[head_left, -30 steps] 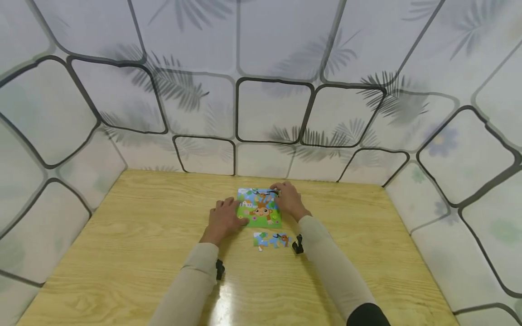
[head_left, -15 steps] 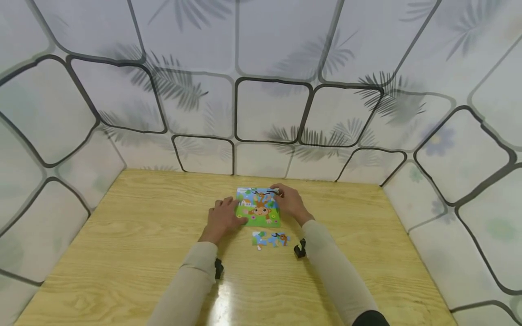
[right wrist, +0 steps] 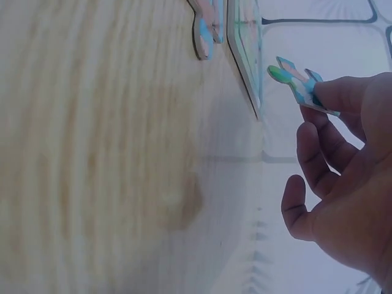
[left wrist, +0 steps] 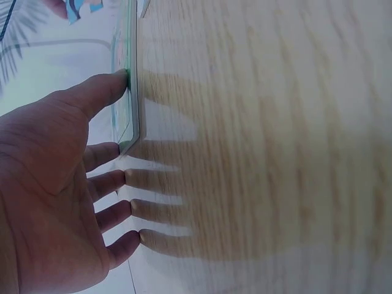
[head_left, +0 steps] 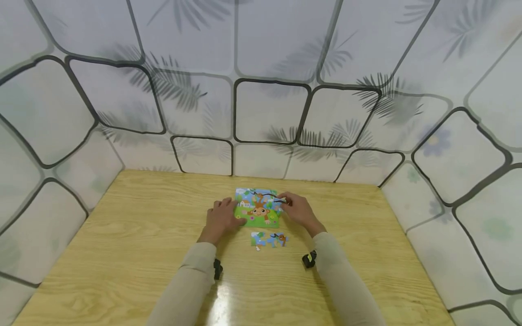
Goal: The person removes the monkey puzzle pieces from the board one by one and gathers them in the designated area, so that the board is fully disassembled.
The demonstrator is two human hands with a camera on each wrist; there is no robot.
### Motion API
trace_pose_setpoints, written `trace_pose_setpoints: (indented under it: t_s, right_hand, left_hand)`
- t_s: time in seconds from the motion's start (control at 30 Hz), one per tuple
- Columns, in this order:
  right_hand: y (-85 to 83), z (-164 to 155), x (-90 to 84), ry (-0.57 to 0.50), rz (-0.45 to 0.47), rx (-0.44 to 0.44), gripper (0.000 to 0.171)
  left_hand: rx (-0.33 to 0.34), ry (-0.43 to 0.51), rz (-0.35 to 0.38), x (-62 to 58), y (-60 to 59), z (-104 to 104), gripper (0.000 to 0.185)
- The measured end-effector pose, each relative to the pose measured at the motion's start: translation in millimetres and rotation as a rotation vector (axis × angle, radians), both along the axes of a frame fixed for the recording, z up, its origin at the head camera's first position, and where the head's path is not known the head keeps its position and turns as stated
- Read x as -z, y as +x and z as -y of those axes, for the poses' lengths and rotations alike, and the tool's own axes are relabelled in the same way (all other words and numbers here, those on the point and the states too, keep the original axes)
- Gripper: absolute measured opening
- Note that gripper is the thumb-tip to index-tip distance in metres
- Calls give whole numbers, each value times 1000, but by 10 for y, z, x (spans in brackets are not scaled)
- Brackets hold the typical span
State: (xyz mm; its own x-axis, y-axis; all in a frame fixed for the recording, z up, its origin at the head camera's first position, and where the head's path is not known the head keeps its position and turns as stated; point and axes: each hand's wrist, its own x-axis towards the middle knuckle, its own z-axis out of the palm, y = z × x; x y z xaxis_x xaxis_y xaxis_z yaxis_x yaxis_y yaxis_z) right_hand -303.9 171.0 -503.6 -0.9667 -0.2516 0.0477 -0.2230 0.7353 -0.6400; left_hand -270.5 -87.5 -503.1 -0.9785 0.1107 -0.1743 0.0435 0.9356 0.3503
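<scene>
Blue-green puzzle piece (right wrist: 298,82) pinched in right hand (right wrist: 349,202), plain only from wrist; left hand (left wrist: 58,196) flat.

Right hand (right wrist: 343,196) pinches puzzle piece (right wrist: 297,82) beside puzzle board (right wrist: 245,49).

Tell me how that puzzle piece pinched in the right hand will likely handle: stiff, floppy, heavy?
The puzzle piece, pinched by the right hand, juts out flat past the fingertips without drooping, so probably stiff. It looks thin, so likely light. Flat, it should not roll, but its knobs might snag on the puzzle board.
</scene>
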Motion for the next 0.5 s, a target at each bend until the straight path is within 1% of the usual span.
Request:
trace_pose_setpoints:
  t_s: [0.23, 0.4, 0.5]
  right_hand:
    - [126, -167, 58, -11, 95, -31, 25]
    - [199, -293, 103, 25, 111, -65, 25]
    - [245, -348, 92, 38, 121, -73, 27]
  left_hand:
    - [1, 5, -2, 3, 7, 1, 78]
    - [1, 8, -6, 27, 2, -2, 78]
    - [1, 9, -7, 37, 2, 1, 78]
